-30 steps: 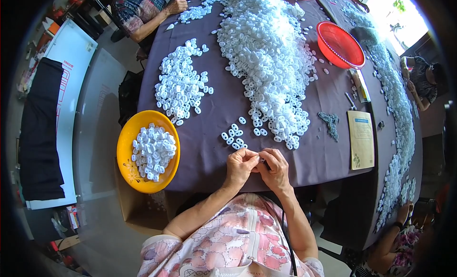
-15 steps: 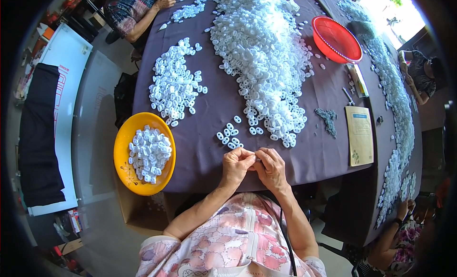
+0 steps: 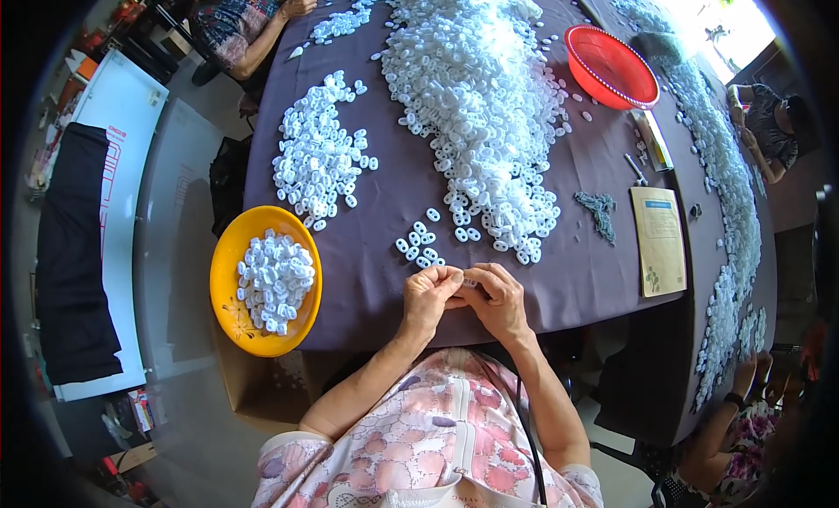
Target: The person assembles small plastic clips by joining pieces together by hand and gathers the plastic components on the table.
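Observation:
My left hand and my right hand meet at the near edge of the purple-covered table, fingertips pinched together on a small white plastic piece. Just beyond them lies a small cluster of white ring pieces. A big heap of the same white pieces runs up the middle of the table. To the left of my hands, an orange bowl holding white pieces hangs over the table's edge.
A second pile of white pieces lies at the left. A red basket, a tan booklet and a grey tuft sit to the right. Other people work at the far left, far right and lower right.
My hands have stayed together at the table edge, working the small piece between the fingertips. The view has shifted slightly.

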Demonstrator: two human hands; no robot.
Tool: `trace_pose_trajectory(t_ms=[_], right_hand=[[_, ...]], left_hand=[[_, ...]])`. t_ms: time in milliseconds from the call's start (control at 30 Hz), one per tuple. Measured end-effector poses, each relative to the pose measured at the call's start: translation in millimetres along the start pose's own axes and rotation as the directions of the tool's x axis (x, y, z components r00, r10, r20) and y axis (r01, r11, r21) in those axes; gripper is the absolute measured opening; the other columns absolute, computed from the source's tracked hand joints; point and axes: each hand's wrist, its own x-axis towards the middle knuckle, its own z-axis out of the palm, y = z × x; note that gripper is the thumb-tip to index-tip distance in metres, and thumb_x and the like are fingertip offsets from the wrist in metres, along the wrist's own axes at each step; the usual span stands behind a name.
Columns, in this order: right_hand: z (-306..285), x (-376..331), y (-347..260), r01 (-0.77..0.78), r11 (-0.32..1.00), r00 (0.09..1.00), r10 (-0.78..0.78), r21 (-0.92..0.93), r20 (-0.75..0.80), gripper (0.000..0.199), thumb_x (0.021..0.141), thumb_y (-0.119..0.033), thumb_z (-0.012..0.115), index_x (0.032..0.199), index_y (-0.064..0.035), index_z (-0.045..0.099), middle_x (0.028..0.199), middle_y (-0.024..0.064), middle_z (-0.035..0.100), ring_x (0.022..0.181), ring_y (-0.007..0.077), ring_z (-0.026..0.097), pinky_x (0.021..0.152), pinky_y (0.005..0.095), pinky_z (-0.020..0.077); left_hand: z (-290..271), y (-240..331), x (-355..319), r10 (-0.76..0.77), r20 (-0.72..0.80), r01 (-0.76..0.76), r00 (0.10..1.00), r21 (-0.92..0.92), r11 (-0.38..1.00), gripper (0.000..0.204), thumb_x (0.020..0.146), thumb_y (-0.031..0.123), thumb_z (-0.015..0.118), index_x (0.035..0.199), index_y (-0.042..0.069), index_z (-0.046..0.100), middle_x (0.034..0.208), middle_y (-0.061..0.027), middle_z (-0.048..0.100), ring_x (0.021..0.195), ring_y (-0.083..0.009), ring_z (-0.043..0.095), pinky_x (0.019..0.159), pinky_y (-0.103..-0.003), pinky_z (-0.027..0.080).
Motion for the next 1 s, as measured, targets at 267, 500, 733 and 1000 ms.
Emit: trace_pose_trajectory(t_ms=[267,500,733,1000], right_hand=[[-2.5,-1.2,3.0,-0.038,0.999,0.999,0.038,0.000,0.004,0.025,0.067,-0.002,0.071,0.091,-0.0032,0.063,0.089,0.0109,0.063,0.077,0.0263,0.062,0.064,0.0328,0.0502],[-27.0,-4.7,-7.4,-0.087,0.995,0.992,0.082,0.052,0.099,0.024,0.072,0.001,0.068,0.095,-0.0020,0.062,0.093,0.0132,0.061,0.081,0.0283,0.063,0.066,0.0329,0.0515],[-94.4,6.7,53.4,-0.207,0.912,0.932,0.073,-0.355,-0.356,0.006,0.078,-0.002,0.064,0.085,-0.0028,0.064,0.081,0.0117,0.062,0.065,0.0220,0.062,0.058,0.0302,0.0479],[-106.8,23.7,71.9,-0.341,0.786,0.920,0.165,-0.516,-0.356,0.006,0.077,-0.006,0.064,0.083,-0.0044,0.064,0.082,0.0133,0.058,0.076,0.0328,0.059,0.067,0.0408,0.0478]], left_hand=[[1.8,1.0,2.6,-0.015,0.029,0.015,0.999,0.022,1.000,0.009,0.087,0.009,0.062,0.090,0.001,0.062,0.080,-0.0050,0.063,0.070,-0.0118,0.064,0.064,-0.027,0.057],[1.3,-1.4,0.1,0.009,-0.020,-0.008,1.000,0.029,1.000,0.008,0.085,0.005,0.061,0.091,0.000,0.060,0.082,-0.0085,0.063,0.069,-0.0165,0.065,0.057,-0.028,0.058],[-4.7,-9.6,-3.5,0.066,0.051,-0.072,0.997,0.112,0.991,0.012,0.088,0.007,0.059,0.096,-0.002,0.060,0.084,-0.0081,0.064,0.068,-0.0141,0.064,0.053,-0.027,0.056],[-33.4,37.3,-31.6,0.423,-0.140,-0.365,0.895,0.315,0.876,0.011,0.088,0.009,0.060,0.095,0.001,0.063,0.075,-0.0038,0.063,0.060,-0.0079,0.058,0.049,-0.021,0.049]])
